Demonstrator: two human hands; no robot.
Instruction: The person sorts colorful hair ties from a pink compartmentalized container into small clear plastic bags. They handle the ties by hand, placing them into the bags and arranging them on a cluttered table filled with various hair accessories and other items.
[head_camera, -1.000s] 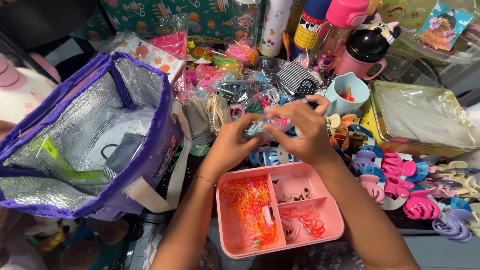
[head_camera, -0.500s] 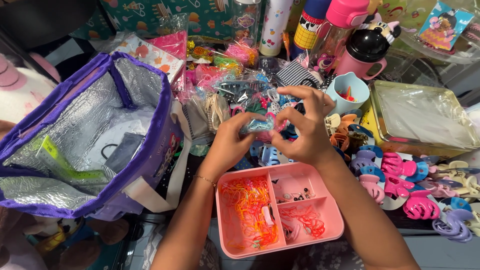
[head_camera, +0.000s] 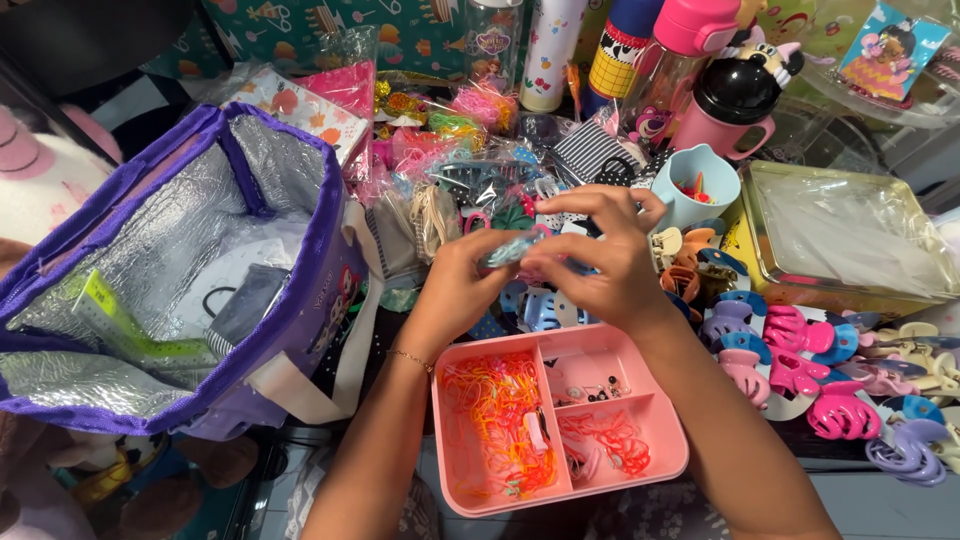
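My left hand (head_camera: 458, 283) and my right hand (head_camera: 598, 258) meet just above a pink divided box (head_camera: 662, 452). Together they hold a small clear plastic packet (head_camera: 508, 249) with blue and pink bits inside. The right fingers curl over its top, and the left thumb and fingers pinch its left end. The box has a big left compartment full of thin orange and yellow elastic bands (head_camera: 492, 420), a small one with tiny dark beads, and one with red bands. A thin gold bracelet sits on my left wrist.
An open purple cooler bag (head_camera: 300, 330) with a silver lining stands on the left, with a green ruler inside. Many coloured hair claw clips (head_camera: 800, 370) lie at the right. Bottles (head_camera: 622, 50), a pink mug (head_camera: 722, 115), a light blue cup (head_camera: 705, 180) and a wrapped tray (head_camera: 850, 230) crowd the back.
My hands have lowered slightly and come closer together over the packet. The right fingers have folded down over it.
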